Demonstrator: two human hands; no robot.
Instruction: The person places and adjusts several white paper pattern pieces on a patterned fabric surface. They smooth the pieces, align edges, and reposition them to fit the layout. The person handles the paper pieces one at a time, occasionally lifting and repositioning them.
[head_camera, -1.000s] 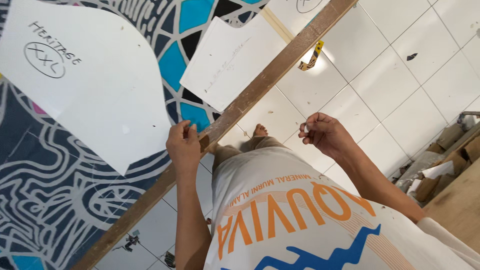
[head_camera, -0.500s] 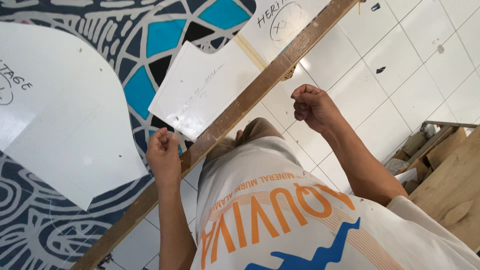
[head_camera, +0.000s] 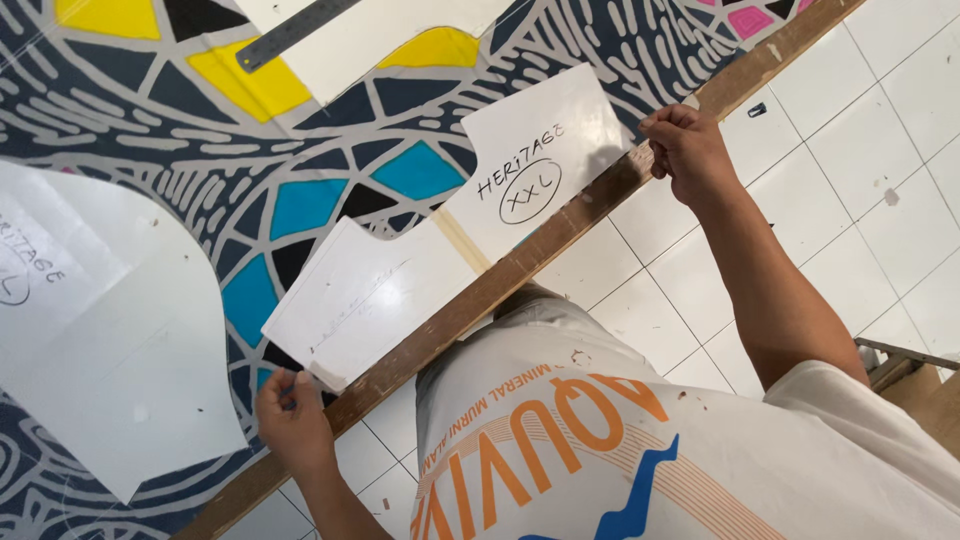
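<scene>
far left there's a big white paper pattern piece (head_camera: 110, 340) with a curved edge lying on the patterned fabric (head_camera: 330, 150), which is dark blue with grey squiggles and turquoise, yellow and black patches. next over, the left hand (head_camera: 292, 420) sits at the lower corner of a smaller white paper pattern (head_camera: 440, 250), fingers curled and pinched on that corner right where it meets the wooden edge of the tabletop (head_camera: 500, 285). that pattern stretches diagonally up to the right along the wooden edge, with a strip of tan tape across its middle and some marker writing near the top end. above it a grey metal ruler (head_camera: 295, 32) rests on another white sheet (head_camera: 380, 30). further right, the right hand (head_camera: 685, 150) is closed up like a loose fist, pressing on the pattern's upper corner at the wooden edge. beyond the edge it's white floor tiles (head_camera: 850, 150), and the person's white t-shirt (head_camera: 640, 450) fills the bottom right.
</scene>
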